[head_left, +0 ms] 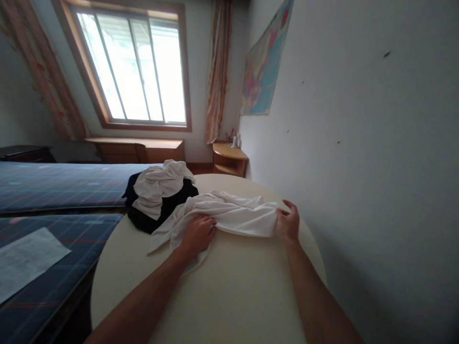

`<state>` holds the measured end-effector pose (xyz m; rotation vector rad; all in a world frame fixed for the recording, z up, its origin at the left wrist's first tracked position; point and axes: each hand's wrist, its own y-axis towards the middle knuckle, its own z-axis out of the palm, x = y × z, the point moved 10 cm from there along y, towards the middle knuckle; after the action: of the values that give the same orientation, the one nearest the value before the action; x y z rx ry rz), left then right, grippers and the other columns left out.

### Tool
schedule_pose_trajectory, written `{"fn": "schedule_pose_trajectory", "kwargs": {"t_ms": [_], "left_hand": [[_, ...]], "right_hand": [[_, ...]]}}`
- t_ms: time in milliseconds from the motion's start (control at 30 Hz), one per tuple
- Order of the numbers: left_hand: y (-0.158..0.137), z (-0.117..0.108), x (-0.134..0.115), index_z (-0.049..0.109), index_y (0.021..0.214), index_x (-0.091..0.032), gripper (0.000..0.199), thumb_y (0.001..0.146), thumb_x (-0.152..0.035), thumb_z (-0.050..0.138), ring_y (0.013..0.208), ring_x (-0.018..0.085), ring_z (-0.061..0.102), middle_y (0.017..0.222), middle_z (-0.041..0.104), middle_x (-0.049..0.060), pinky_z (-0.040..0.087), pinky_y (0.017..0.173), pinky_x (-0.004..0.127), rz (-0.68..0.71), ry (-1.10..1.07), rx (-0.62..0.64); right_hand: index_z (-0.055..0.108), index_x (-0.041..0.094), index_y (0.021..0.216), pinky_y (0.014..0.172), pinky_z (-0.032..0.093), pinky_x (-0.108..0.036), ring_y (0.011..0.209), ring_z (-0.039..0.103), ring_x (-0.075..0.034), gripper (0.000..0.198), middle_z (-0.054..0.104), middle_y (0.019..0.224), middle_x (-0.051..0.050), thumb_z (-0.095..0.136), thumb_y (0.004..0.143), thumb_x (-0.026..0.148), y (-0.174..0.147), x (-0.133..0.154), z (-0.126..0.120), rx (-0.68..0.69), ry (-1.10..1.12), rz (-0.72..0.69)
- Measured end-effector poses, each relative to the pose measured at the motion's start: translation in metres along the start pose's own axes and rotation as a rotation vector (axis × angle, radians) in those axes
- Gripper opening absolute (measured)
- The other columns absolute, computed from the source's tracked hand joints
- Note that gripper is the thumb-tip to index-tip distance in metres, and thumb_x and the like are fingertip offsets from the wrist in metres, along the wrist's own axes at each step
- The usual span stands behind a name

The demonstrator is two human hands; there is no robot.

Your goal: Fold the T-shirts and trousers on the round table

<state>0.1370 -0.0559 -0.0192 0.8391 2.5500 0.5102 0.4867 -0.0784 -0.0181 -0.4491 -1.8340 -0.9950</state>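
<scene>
A crumpled white garment [238, 215] lies stretched sideways across the round cream table [247, 291]; its folds hide what kind of clothing it is. At its right end, my right hand [289, 223] pinches the edge between thumb and fingers, with the other fingers partly raised. My left hand [198, 236] is closed on the cloth near its middle, fingers curled and the palm low to the table. Left of it, loose folds hang toward me over the tabletop. Behind my left hand sits a heap of a black garment [142, 222] with another white garment [161, 182] on top.
Beds with blue plaid mattresses [64, 184] stand left of the table, one bearing a printed sheet of paper [30, 258]. A white wall [376, 191] runs close along the right side. Beyond are a corner shelf [229, 152], a low wooden desk [161, 149] and a window.
</scene>
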Motion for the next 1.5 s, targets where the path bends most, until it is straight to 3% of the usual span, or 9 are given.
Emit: {"fn": "schedule_pose_trajectory", "kwargs": {"t_ms": [100,233,400,567,767,967,1100,1333,1500], "left_hand": [[0.0,0.0,-0.004,0.07,0.098,-0.02,0.016,0.089,-0.016,0.058,0.101,0.023,0.065,0.102,0.073,0.005,0.048,0.094,0.038,0.044,-0.018,-0.012],[0.0,0.0,-0.009,0.069,0.103,-0.021,0.018,0.09,-0.015,0.057,0.102,0.022,0.064,0.105,0.073,0.005,0.048,0.094,0.036,0.08,-0.05,-0.038],[0.0,-0.001,-0.002,0.07,0.101,-0.023,0.02,0.092,-0.015,0.054,0.094,0.021,0.066,0.1,0.072,0.004,0.05,0.088,0.033,0.033,-0.029,-0.047],[-0.001,-0.007,0.012,0.069,0.1,-0.021,0.02,0.095,-0.018,0.05,0.089,0.021,0.067,0.102,0.07,0.005,0.052,0.081,0.031,-0.087,-0.027,-0.09],[-0.001,-0.005,0.001,0.069,0.099,-0.021,0.021,0.095,-0.018,0.049,0.093,0.021,0.064,0.1,0.069,0.005,0.05,0.087,0.033,0.007,-0.068,-0.041],[-0.002,0.005,-0.015,0.07,0.095,-0.022,0.015,0.092,-0.018,0.055,0.099,0.022,0.06,0.097,0.071,0.003,0.044,0.099,0.038,0.146,-0.039,0.041],[-0.003,0.007,-0.018,0.07,0.094,-0.022,0.015,0.091,-0.017,0.057,0.099,0.022,0.06,0.097,0.071,0.004,0.043,0.099,0.037,0.157,-0.063,0.077],[-0.004,0.006,-0.017,0.071,0.094,-0.022,0.014,0.088,-0.018,0.059,0.1,0.023,0.06,0.098,0.071,0.004,0.045,0.096,0.036,0.137,-0.058,0.106],[-0.003,0.005,-0.017,0.071,0.091,-0.022,0.013,0.087,-0.018,0.059,0.098,0.023,0.061,0.094,0.071,0.004,0.046,0.094,0.037,0.125,-0.071,0.102]], "right_hand": [[0.061,0.014,0.117,0.073,0.053,-0.034,0.073,0.065,-0.02,0.054,0.069,0.104,-0.014,0.064,0.069,0.037,0.003,-0.002,-0.012,-0.063,0.017,0.012],[0.06,0.015,0.12,0.066,0.053,-0.032,0.073,0.065,-0.02,0.057,0.07,0.099,-0.012,0.065,0.07,0.042,-0.001,-0.001,0.009,0.101,0.127,0.045],[0.058,0.018,0.124,0.078,0.056,-0.032,0.094,0.067,-0.021,0.058,0.056,0.137,-0.014,0.064,0.07,0.038,-0.009,0.011,0.032,0.259,0.221,-0.065],[0.065,0.018,0.112,0.078,0.055,-0.034,0.074,0.067,-0.016,0.045,0.061,0.131,-0.012,0.057,0.068,0.028,-0.004,-0.002,0.032,0.282,-0.007,-0.056],[0.069,0.018,0.105,0.078,0.052,-0.034,0.07,0.064,-0.019,0.04,0.071,0.101,-0.009,0.05,0.07,0.02,0.007,-0.003,0.0,0.128,-0.288,-0.099],[0.07,0.017,0.104,0.085,0.049,-0.036,0.086,0.063,-0.023,0.039,0.068,0.099,-0.01,0.052,0.069,0.012,0.004,-0.006,-0.002,0.168,-0.531,-0.185],[0.069,0.016,0.1,0.093,0.046,-0.039,0.098,0.06,-0.025,0.031,0.066,0.107,-0.012,0.055,0.073,0.012,-0.006,0.028,0.01,0.192,-0.549,-0.36],[0.074,0.022,0.097,0.074,0.051,-0.028,0.075,0.064,-0.017,0.02,0.071,0.086,-0.002,0.067,0.082,0.034,-0.098,0.079,0.092,0.938,-0.276,-0.532],[0.077,0.026,0.097,0.082,0.05,-0.027,0.086,0.067,-0.018,0.019,0.073,0.099,-0.002,0.067,0.081,0.03,-0.131,0.08,0.111,1.07,-0.386,-0.626]]}}
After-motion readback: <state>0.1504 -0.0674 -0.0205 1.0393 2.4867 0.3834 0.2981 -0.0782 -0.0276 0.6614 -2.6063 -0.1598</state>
